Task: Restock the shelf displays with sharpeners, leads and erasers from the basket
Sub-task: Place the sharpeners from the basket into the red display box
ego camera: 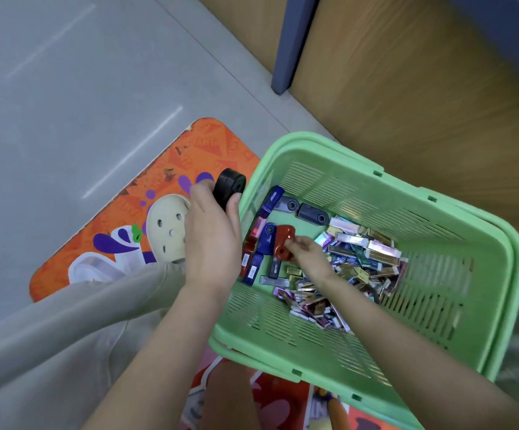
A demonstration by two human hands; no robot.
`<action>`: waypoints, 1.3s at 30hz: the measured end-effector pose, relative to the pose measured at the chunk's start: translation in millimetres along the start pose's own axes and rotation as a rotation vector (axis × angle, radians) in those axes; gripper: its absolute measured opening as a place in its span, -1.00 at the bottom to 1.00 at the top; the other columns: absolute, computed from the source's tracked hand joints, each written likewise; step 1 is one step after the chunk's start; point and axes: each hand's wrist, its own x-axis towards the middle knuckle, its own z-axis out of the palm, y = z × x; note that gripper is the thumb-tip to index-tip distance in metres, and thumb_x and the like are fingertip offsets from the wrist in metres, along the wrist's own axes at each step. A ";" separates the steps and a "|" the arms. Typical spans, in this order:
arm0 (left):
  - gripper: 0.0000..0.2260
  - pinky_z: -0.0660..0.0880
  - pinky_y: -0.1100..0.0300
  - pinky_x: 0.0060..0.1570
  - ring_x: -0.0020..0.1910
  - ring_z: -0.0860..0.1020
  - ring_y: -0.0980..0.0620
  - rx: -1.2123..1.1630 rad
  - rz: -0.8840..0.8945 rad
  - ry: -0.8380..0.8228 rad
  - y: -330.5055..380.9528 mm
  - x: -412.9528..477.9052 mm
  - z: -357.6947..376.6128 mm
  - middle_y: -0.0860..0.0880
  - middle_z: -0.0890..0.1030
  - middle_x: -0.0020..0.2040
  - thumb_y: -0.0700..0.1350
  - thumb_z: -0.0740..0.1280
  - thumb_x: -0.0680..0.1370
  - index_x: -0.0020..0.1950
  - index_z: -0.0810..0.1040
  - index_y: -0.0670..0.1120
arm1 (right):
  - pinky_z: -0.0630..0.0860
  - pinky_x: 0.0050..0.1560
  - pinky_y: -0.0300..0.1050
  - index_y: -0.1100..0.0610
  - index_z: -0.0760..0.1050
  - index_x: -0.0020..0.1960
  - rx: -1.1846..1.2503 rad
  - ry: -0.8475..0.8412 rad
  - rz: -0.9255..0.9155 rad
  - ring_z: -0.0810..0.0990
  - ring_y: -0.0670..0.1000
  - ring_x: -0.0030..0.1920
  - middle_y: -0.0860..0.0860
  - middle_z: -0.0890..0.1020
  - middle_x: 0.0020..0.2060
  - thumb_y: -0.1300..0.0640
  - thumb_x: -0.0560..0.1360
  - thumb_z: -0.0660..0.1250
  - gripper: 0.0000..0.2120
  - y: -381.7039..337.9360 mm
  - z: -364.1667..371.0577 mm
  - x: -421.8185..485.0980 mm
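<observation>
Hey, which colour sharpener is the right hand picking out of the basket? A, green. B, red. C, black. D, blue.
B: the right hand pinches the red sharpener inside the green basket, while the left hand holds the black sharpener near its rim.

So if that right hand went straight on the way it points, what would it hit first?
The right hand is pinching the red sharpener; beyond that, probably the blue sharpener alongside.
</observation>
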 end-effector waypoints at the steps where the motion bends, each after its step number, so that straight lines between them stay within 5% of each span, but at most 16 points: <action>1: -0.67 0.42 -0.16 -0.07 0.00 0.48 -0.24 0.005 -0.002 -0.002 0.4 -0.4 0.3 -0.20 0.49 0.08 -0.01 0.12 0.62 0.27 0.29 -0.21 | 0.44 0.26 -0.03 0.24 0.40 0.29 -0.027 -0.022 0.023 0.55 0.10 0.15 0.09 0.57 0.17 0.04 0.59 0.25 -0.64 7.0 2.0 -1.5; 4: -0.66 0.42 -0.17 -0.05 0.02 0.47 -0.25 0.018 -0.010 -0.005 1.6 -2.0 0.4 -0.20 0.49 0.11 0.00 0.12 0.62 0.27 0.29 -0.20 | 0.39 -0.04 -0.31 0.25 0.42 0.12 -0.072 -0.010 0.070 0.50 0.02 -0.06 0.07 0.50 -0.05 0.07 0.56 0.31 -0.74 16.8 15.9 -0.1; 7: -0.66 0.41 -0.16 -0.06 0.05 0.47 -0.24 0.032 -0.011 -0.004 3.2 -2.4 0.3 -0.20 0.48 0.14 -0.01 0.11 0.62 0.28 0.29 -0.20 | 0.34 -0.39 -0.35 0.33 0.46 0.01 -0.046 -0.035 0.085 0.48 -0.03 -0.29 0.07 0.53 -0.23 0.05 0.50 0.40 -0.67 11.7 32.6 8.3; 14: -0.68 0.40 -0.15 -0.04 0.05 0.46 -0.26 0.036 0.005 -0.007 3.1 -3.2 -0.2 -0.22 0.46 0.14 -0.03 0.11 0.63 0.26 0.29 -0.23 | 0.38 -0.06 -0.20 0.16 0.50 -0.11 0.007 -0.086 0.159 0.50 0.02 -0.11 0.02 0.56 -0.19 0.02 0.45 0.45 -0.78 7.5 41.4 13.7; 20: -0.71 0.39 -0.11 -0.07 0.00 0.46 -0.24 0.043 -0.002 -0.017 1.4 -0.4 -0.2 -0.22 0.50 0.07 -0.05 0.11 0.63 0.23 0.30 -0.23 | 0.42 0.26 -0.10 0.28 0.44 0.28 -0.076 -0.081 0.082 0.54 0.12 0.18 0.15 0.56 0.18 0.14 0.46 0.44 -0.55 0.7 57.5 12.2; 23: -0.72 0.38 -0.13 -0.05 0.02 0.46 -0.26 0.042 0.000 -0.022 2.1 -0.5 -0.6 -0.23 0.50 0.07 -0.05 0.11 0.63 0.21 0.31 -0.23 | 0.42 0.13 -0.24 0.31 0.52 0.18 -0.150 -0.066 0.035 0.55 0.04 0.02 0.15 0.62 0.02 0.28 0.46 0.42 -0.69 -3.3 54.4 8.3; 25: -0.72 0.39 -0.15 -0.04 0.03 0.47 -0.27 0.040 0.002 -0.023 2.5 0.7 -1.0 -0.23 0.51 0.08 -0.03 0.11 0.63 0.20 0.31 -0.22 | 0.46 0.19 -0.09 0.31 0.51 0.17 -0.114 -0.070 0.016 0.54 0.05 -0.01 0.08 0.58 -0.10 0.27 0.46 0.43 -0.69 -5.7 50.2 5.3; 27: -0.72 0.40 -0.14 -0.02 0.02 0.47 -0.26 0.011 0.003 -0.027 2.4 0.0 -2.1 -0.23 0.51 0.07 -0.03 0.11 0.63 0.21 0.31 -0.21 | 0.44 0.27 0.03 0.31 0.41 0.28 -0.033 -0.110 0.004 0.54 0.13 0.16 0.09 0.55 0.02 0.24 0.47 0.42 -0.57 -9.6 48.3 -0.2; 29: -0.72 0.38 -0.01 -0.03 0.01 0.48 -0.22 -0.056 -0.011 -0.005 2.2 -5.1 -4.8 -0.21 0.52 0.07 -0.04 0.11 0.63 0.22 0.30 -0.21 | 0.40 0.25 -0.08 0.30 0.29 0.37 0.001 -0.164 -0.003 0.47 0.13 0.27 0.11 0.49 0.16 0.23 0.49 0.39 -0.48 -12.2 51.5 -6.6; 33: -0.80 0.22 0.26 -0.19 -0.13 0.39 0.05 -0.152 -0.013 0.078 3.9 -20.4 -16.9 -0.07 0.48 -0.03 -0.10 0.14 0.63 0.17 0.33 -0.20 | 0.43 0.24 -0.06 0.28 0.34 0.30 -0.071 -0.181 -0.015 0.53 0.10 0.16 0.14 0.54 0.22 0.16 0.49 0.41 -0.53 -14.7 60.4 -2.0; 39: -0.93 0.28 0.31 -0.15 -0.10 0.43 0.06 -0.210 -0.021 0.135 -5.3 -30.6 -30.8 -0.02 0.47 -0.04 -0.13 0.13 0.64 0.09 0.24 -0.06 | 0.40 0.10 -0.14 0.25 0.45 0.26 -0.244 -0.024 -0.098 0.54 0.14 0.16 0.16 0.58 0.16 0.09 0.52 0.35 -0.62 -19.2 67.5 -1.7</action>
